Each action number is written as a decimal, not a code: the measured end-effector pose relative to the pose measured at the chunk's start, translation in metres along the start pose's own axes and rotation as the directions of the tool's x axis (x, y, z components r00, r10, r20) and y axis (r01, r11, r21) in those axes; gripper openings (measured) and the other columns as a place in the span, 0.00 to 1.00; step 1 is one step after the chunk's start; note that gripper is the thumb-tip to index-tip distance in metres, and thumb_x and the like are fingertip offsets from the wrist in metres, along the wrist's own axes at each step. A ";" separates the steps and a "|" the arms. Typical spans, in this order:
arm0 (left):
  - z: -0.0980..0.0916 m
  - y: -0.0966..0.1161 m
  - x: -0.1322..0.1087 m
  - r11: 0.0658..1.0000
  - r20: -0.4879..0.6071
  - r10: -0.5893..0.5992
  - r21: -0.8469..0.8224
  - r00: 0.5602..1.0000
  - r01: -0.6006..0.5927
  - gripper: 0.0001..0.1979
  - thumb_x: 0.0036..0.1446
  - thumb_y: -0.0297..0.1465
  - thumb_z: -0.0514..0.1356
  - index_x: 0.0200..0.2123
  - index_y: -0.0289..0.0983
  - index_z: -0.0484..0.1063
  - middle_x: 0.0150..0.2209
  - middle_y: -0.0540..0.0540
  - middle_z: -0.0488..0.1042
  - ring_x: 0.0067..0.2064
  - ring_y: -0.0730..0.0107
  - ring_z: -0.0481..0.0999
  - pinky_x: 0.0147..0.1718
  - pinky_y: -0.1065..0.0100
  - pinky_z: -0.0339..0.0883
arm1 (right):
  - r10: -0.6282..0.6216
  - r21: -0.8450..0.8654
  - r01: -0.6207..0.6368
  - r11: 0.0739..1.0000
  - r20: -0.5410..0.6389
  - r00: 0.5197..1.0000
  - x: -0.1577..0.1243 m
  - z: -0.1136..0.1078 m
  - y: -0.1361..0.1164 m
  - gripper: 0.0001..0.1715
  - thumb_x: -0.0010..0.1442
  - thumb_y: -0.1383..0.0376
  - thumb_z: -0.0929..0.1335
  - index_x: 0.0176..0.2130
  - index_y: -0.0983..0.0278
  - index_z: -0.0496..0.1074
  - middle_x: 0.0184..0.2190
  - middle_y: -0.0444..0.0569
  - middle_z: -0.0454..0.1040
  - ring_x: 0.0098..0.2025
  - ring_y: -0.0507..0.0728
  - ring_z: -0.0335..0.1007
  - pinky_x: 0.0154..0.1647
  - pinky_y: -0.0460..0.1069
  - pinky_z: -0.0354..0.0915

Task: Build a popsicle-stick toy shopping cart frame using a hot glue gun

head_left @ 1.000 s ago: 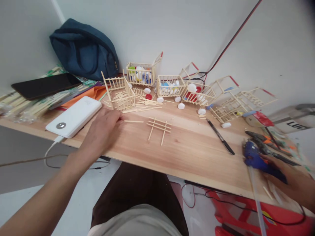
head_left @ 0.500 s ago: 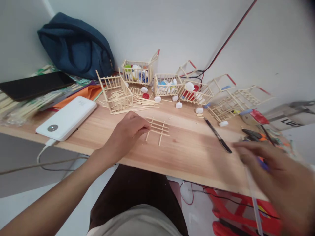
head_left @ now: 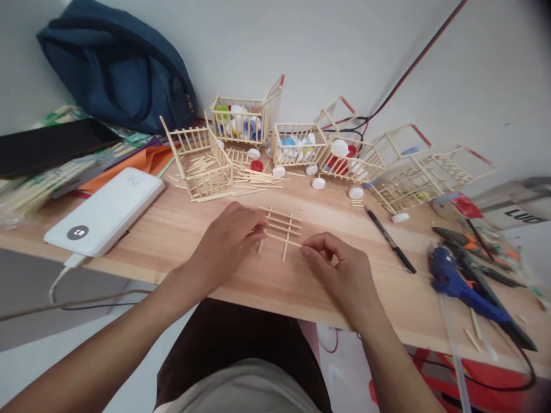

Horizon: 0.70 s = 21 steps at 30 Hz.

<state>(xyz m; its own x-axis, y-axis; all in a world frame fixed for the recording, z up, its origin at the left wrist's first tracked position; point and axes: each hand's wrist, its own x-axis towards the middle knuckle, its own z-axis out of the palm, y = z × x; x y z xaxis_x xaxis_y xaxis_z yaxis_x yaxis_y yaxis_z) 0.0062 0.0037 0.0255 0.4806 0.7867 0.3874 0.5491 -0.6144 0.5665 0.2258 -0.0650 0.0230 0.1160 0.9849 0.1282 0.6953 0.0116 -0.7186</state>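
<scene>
A small lattice of thin wooden sticks point(head_left: 280, 225) lies flat on the wooden table point(head_left: 172, 223). My left hand point(head_left: 228, 244) rests at its left side, fingers pinched on the left end of the nearest stick. My right hand point(head_left: 344, 272) is at the lattice's right side, thumb and forefinger pinched at that stick's right end. An unfinished stick cart point(head_left: 200, 160) with loose sticks stands behind the lattice.
Several finished stick carts point(head_left: 297, 146) with bottle caps line the wall. A white power bank point(head_left: 107, 209) lies left, a black pen point(head_left: 390, 238) and a blue glue gun point(head_left: 456, 284) right. A dark blue bag point(head_left: 116, 69) sits back left.
My left hand moved right from the power bank to the lattice. My right hand let go of the glue gun and came left to the lattice.
</scene>
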 end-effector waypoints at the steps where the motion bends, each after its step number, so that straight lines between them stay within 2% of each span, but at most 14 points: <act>1: -0.001 -0.001 0.000 0.999 -0.020 -0.047 0.006 0.999 0.047 0.04 0.60 0.25 0.59 0.36 0.38 0.73 0.35 0.51 0.77 0.41 0.68 0.72 0.39 0.69 0.65 | 0.006 0.005 -0.006 1.000 -0.008 1.000 0.001 0.001 0.001 0.08 0.59 0.60 0.69 0.32 0.61 0.76 0.27 0.43 0.76 0.27 0.52 0.68 0.30 0.46 0.62; 3: -0.002 -0.005 -0.001 0.991 -0.040 -0.127 0.029 0.991 0.128 0.05 0.58 0.24 0.61 0.36 0.38 0.74 0.34 0.51 0.77 0.39 0.67 0.73 0.38 0.68 0.65 | 0.017 0.014 -0.017 1.000 -0.019 1.000 0.004 0.002 0.005 0.08 0.59 0.60 0.69 0.32 0.61 0.75 0.28 0.44 0.77 0.28 0.52 0.68 0.30 0.46 0.62; 5: -0.002 -0.008 -0.003 0.985 -0.034 -0.159 0.060 0.987 0.161 0.04 0.58 0.24 0.62 0.35 0.38 0.74 0.33 0.51 0.77 0.40 0.66 0.73 0.38 0.68 0.65 | 0.024 0.013 -0.024 1.000 -0.027 0.999 0.005 0.004 0.008 0.08 0.59 0.60 0.69 0.32 0.61 0.76 0.28 0.44 0.77 0.28 0.52 0.68 0.29 0.46 0.62; 15: 0.007 -0.014 -0.005 0.985 -0.020 -0.100 0.141 0.995 0.101 0.04 0.61 0.27 0.61 0.34 0.36 0.76 0.34 0.49 0.79 0.41 0.63 0.72 0.39 0.65 0.66 | 0.009 -0.048 -0.010 0.999 -0.020 1.000 0.009 0.009 0.009 0.07 0.59 0.61 0.69 0.33 0.60 0.76 0.29 0.44 0.78 0.27 0.53 0.69 0.29 0.47 0.63; 21: 0.009 -0.014 -0.005 0.979 -0.032 -0.065 0.192 0.997 0.070 0.07 0.62 0.28 0.59 0.33 0.35 0.75 0.32 0.48 0.78 0.40 0.62 0.71 0.39 0.63 0.66 | -0.053 -0.086 0.048 0.995 -0.060 0.997 0.009 0.013 0.010 0.06 0.60 0.62 0.69 0.34 0.60 0.76 0.30 0.44 0.78 0.28 0.53 0.71 0.31 0.47 0.66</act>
<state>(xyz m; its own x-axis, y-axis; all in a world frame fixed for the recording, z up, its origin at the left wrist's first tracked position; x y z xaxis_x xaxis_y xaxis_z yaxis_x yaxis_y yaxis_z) 0.0023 0.0076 0.0091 0.4213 0.8267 0.3730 0.7028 -0.5575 0.4418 0.2246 -0.0535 0.0077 0.1213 0.9707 0.2073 0.7588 0.0440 -0.6499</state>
